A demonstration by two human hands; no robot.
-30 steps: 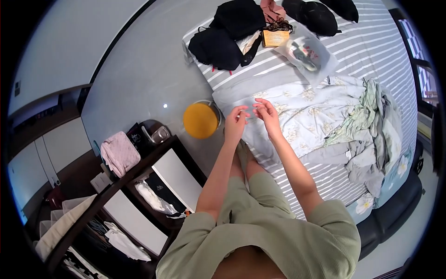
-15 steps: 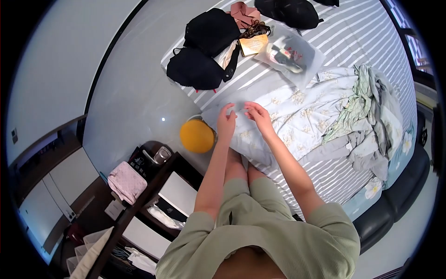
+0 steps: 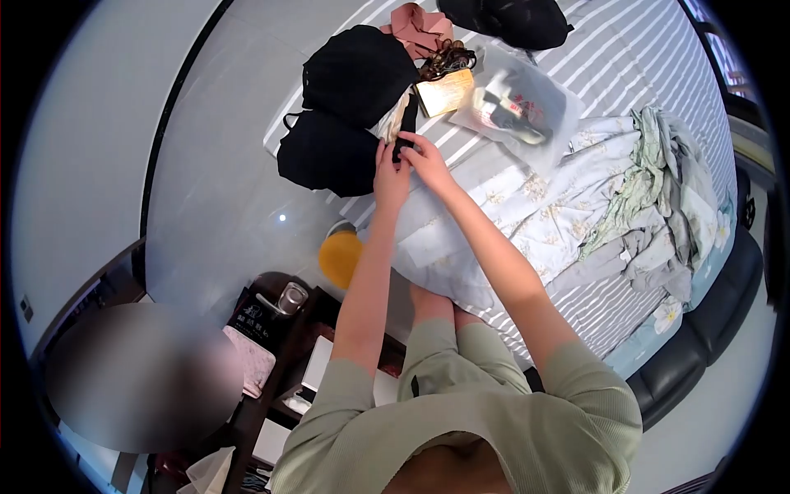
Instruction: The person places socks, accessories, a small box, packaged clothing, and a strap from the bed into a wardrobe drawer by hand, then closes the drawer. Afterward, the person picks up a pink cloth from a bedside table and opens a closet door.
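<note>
Two rounded cups [image 3: 360,76] form the soft black fabric garment [image 3: 329,154] lying near the corner of the grey-and-white striped bedsheet [image 3: 629,41]. At its inner edge, the bare left hand [image 3: 391,183] and bare right hand [image 3: 429,165] meet, touching the cloth, fingers bent and nearly closed; whether either grips it, I cannot tell. Just beyond lies an orange-and-white rectangular box [image 3: 445,92], beside a translucent white plastic bag [image 3: 559,123].

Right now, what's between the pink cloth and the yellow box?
A brown curly bundle lies between the pink cloth and the yellow box, in the head view.
</note>
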